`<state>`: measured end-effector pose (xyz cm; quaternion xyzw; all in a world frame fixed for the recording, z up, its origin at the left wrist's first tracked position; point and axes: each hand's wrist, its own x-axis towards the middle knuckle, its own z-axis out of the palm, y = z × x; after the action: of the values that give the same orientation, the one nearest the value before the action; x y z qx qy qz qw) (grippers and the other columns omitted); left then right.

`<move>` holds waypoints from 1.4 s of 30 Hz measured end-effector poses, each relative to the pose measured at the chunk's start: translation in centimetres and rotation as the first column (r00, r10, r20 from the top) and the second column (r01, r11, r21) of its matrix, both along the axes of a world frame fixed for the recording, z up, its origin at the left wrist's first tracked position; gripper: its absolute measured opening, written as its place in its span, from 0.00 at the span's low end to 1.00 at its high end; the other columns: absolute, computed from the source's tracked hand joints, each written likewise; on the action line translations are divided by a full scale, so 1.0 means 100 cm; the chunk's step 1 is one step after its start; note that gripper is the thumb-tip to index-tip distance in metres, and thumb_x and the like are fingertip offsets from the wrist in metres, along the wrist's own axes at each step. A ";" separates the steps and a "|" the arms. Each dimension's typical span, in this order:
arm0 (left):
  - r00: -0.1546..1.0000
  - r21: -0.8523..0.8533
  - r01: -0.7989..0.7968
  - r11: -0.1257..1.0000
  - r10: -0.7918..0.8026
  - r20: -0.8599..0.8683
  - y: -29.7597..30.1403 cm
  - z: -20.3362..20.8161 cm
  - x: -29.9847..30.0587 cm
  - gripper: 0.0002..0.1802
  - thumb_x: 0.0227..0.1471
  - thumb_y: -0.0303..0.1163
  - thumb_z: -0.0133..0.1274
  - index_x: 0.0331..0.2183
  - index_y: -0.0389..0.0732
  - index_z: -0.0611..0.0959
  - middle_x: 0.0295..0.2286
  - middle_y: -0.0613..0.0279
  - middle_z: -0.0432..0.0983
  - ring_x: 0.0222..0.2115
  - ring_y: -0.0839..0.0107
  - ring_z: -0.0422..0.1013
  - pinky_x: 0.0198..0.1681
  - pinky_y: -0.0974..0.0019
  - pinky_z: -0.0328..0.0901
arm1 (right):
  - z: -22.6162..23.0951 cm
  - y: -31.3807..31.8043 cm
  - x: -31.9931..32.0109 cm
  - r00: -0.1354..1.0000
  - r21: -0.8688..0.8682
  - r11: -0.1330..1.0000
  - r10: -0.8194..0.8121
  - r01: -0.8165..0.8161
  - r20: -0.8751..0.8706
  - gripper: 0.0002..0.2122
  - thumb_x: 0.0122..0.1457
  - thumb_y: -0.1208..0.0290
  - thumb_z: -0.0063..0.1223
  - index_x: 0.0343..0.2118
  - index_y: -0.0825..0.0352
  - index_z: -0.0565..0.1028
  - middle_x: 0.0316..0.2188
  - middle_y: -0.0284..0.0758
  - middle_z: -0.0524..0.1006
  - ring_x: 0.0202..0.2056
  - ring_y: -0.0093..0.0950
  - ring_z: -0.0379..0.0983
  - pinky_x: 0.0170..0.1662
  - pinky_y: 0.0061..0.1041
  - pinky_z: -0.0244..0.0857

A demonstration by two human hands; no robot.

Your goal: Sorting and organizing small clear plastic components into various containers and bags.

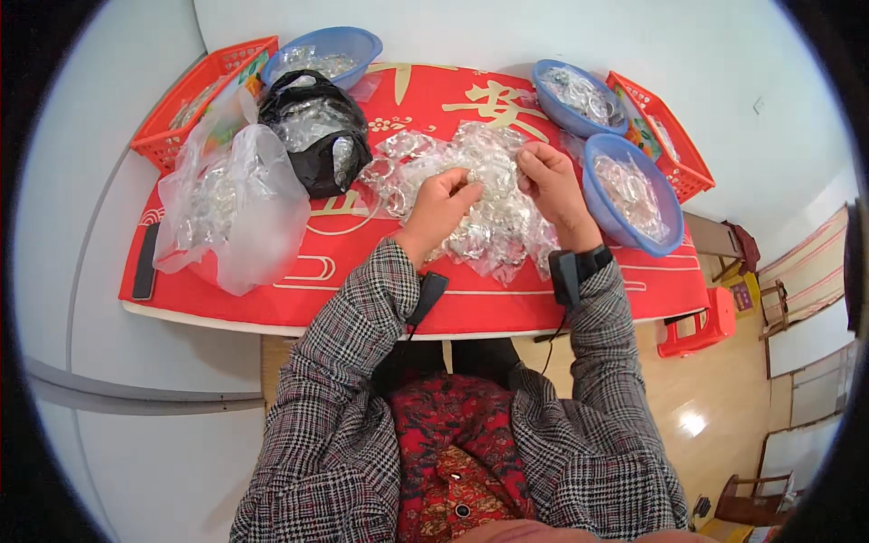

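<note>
Both hands are over a heap of small clear plastic packets with shiny silvery contents, in the middle of the table. My left hand is closed in a pinch at the heap's left side. My right hand pinches with thumb and fingers at its right side. Between them stretches a clear packet, apparently gripped at either edge; its contents are too glary to make out. Ring-shaped outlines show in some packets to the left.
A red cloth covers the table. At left are a white plastic bag, a black plastic bag, a red basket and a blue basin. Two filled blue basins and another red basket stand at right.
</note>
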<state>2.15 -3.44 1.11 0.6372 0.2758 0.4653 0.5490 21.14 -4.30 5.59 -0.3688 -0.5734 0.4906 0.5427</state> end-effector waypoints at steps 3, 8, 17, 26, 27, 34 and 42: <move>0.994 -0.076 -0.015 0.997 0.023 0.110 0.001 0.002 -0.002 0.08 0.50 0.30 0.49 0.32 0.36 0.76 0.19 0.75 0.65 0.19 0.86 0.59 0.21 0.79 0.55 | -0.006 0.000 -0.005 0.989 0.028 0.999 -0.012 0.016 -0.148 0.05 0.56 0.70 0.47 0.28 0.66 0.71 0.18 0.25 0.68 0.18 0.14 0.61 0.21 0.13 0.55; 0.967 -0.151 -0.048 0.987 0.084 0.241 0.000 0.004 0.002 0.08 0.51 0.31 0.48 0.32 0.36 0.75 0.19 0.72 0.66 0.18 0.84 0.60 0.21 0.79 0.56 | -0.011 -0.006 0.003 0.992 0.016 0.999 0.030 -0.029 -0.122 0.04 0.55 0.73 0.48 0.31 0.67 0.72 0.22 0.28 0.71 0.22 0.16 0.64 0.26 0.15 0.58; 0.858 -0.463 0.152 0.873 0.116 0.500 -0.002 0.014 -0.006 0.07 0.49 0.32 0.51 0.27 0.38 0.74 0.20 0.68 0.70 0.17 0.80 0.65 0.20 0.79 0.60 | -0.009 -0.010 0.001 0.870 0.698 0.703 -0.251 -0.137 0.424 0.07 0.53 0.81 0.44 0.35 0.69 0.71 0.35 0.32 0.72 0.36 0.22 0.68 0.37 0.20 0.63; 0.937 -0.294 -0.062 0.954 0.157 0.312 0.006 -0.002 -0.006 0.07 0.48 0.32 0.53 0.26 0.40 0.74 0.17 0.70 0.69 0.16 0.82 0.65 0.20 0.79 0.59 | -0.015 -0.010 -0.005 0.986 0.308 0.943 -0.150 0.122 0.068 0.10 0.54 0.77 0.44 0.40 0.69 0.69 0.32 0.31 0.72 0.33 0.18 0.68 0.36 0.16 0.62; 0.939 -0.298 -0.054 0.953 0.150 0.309 0.005 -0.002 -0.006 0.07 0.48 0.32 0.53 0.26 0.40 0.74 0.17 0.70 0.69 0.16 0.82 0.65 0.20 0.79 0.59 | -0.017 -0.010 -0.006 0.983 0.295 0.946 -0.163 0.133 0.079 0.10 0.54 0.77 0.44 0.40 0.69 0.69 0.32 0.31 0.72 0.33 0.18 0.68 0.36 0.16 0.62; 0.981 -0.185 -0.093 0.978 0.122 0.150 -0.002 0.000 0.001 0.08 0.50 0.34 0.50 0.27 0.40 0.75 0.16 0.72 0.67 0.15 0.85 0.61 0.18 0.79 0.58 | -0.029 -0.005 -0.004 0.900 0.128 0.992 -0.058 0.003 0.433 0.06 0.54 0.70 0.46 0.28 0.68 0.70 0.20 0.25 0.67 0.24 0.13 0.61 0.27 0.15 0.57; 0.979 -0.148 -0.144 0.978 0.163 0.122 -0.004 0.002 0.002 0.10 0.49 0.35 0.49 0.27 0.38 0.75 0.18 0.73 0.66 0.16 0.86 0.60 0.18 0.79 0.57 | -0.033 -0.002 -0.004 0.870 0.203 0.979 -0.081 -0.022 0.487 0.08 0.53 0.69 0.47 0.21 0.65 0.67 0.17 0.22 0.63 0.21 0.12 0.57 0.24 0.14 0.52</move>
<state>2.31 -3.87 1.30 0.5416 0.3184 0.5276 0.5717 20.71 -4.52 2.33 -0.4335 -0.7336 0.3113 0.4207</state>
